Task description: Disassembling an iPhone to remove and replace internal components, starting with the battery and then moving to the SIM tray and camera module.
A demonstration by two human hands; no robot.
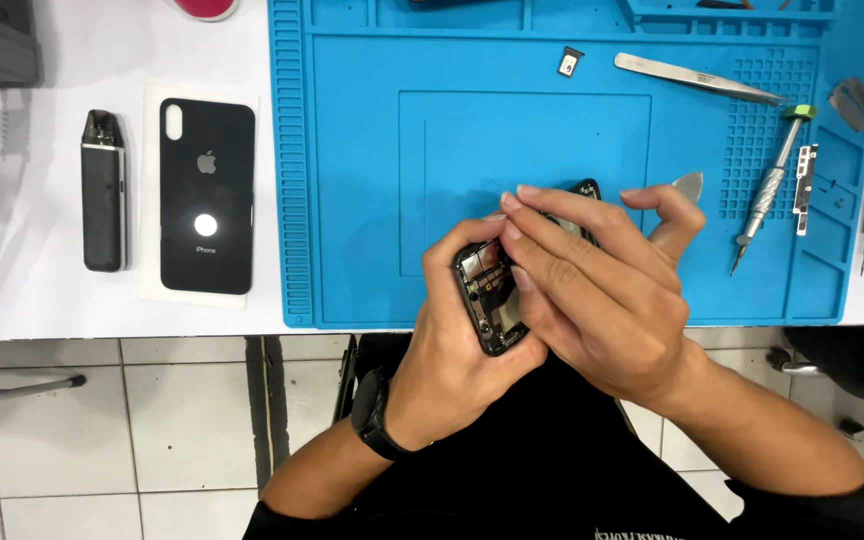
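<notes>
Between both hands (542,300) sits an opened phone (492,295) (cradled).

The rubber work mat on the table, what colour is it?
Bright blue work mat, clearest in the head view.

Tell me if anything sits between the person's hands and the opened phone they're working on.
Nothing visible does. The left hand already cradles the opened phone, and the right hand rests its fingers directly on it. The tweezers and screwdriver lie apart on the blue mat, off to the right.
</notes>
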